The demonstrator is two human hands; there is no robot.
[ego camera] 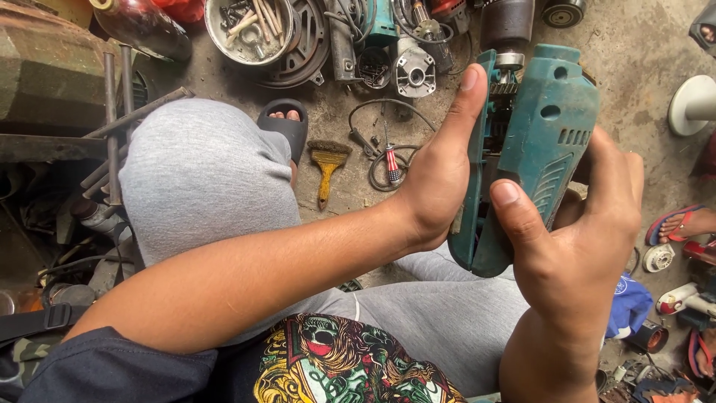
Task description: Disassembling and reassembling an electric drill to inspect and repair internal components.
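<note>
The teal power drill housing (541, 142) is held up above the person's grey-trousered lap, its two plastic half-shells parted along the seam so dark inner parts show in the gap, with vent slots and round screw holes on the outer shell. The left hand (440, 168) clasps the housing's left shell, thumb stretched up along its edge. The right hand (589, 231) grips the right shell, thumb pressed on the front. Up and left of the housing, a round metal bowl (216, 33) holds bolts, screws and small rods. Left of the housing lie a yellow-handled brush (327, 168) and a red-striped screwdriver (391, 163) on the concrete.
</note>
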